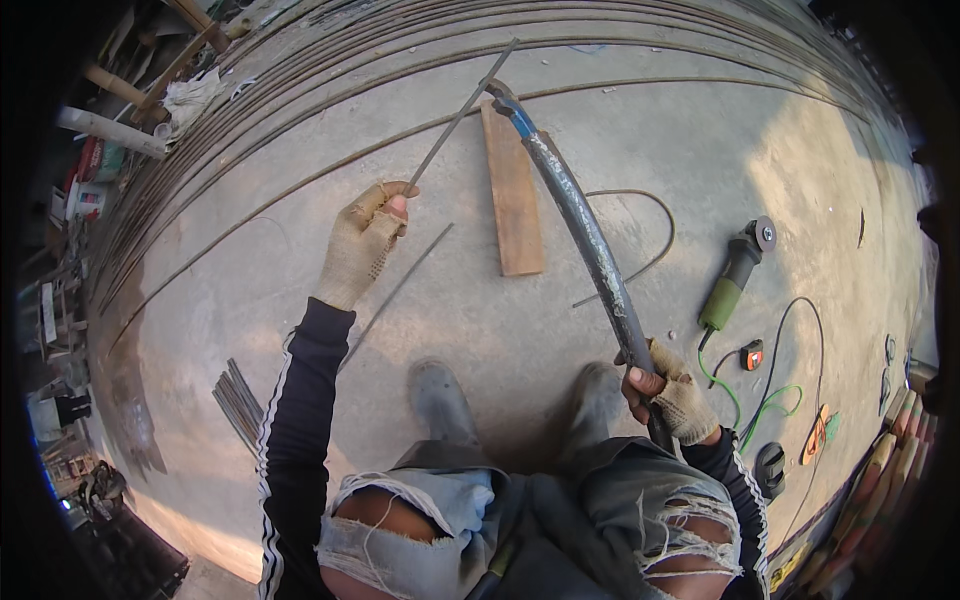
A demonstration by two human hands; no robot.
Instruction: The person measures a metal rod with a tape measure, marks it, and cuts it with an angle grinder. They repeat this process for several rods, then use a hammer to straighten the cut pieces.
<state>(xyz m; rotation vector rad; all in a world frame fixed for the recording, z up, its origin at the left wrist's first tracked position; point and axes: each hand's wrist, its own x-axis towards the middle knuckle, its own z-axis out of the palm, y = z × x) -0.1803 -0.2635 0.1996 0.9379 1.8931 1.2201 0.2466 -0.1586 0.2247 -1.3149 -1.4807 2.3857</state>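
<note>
My left hand (pixel 365 240), in a worn fingerless-looking glove, pinches the lower end of a thin steel rod (pixel 452 132) that slants up to the right. My right hand (pixel 678 397), also gloved, is wrapped round the low end of a long rebar bender (pixel 583 222) with a dark, scuffed pipe handle and a blue part near its head. The bender's head meets the rod near the rod's far end; whether the rod sits in its notch is too small to tell. Under that head lies a wooden board (pixel 516 215) on the concrete floor.
Another straight rod (pixel 405 275) lies below my left hand, and a bundle of short rods (pixel 238 398) is at left. A curved rod (pixel 670 225) and a green angle grinder (pixel 736 275) with its cord lie at right. Long rebars (pixel 400 75) stretch across the far floor.
</note>
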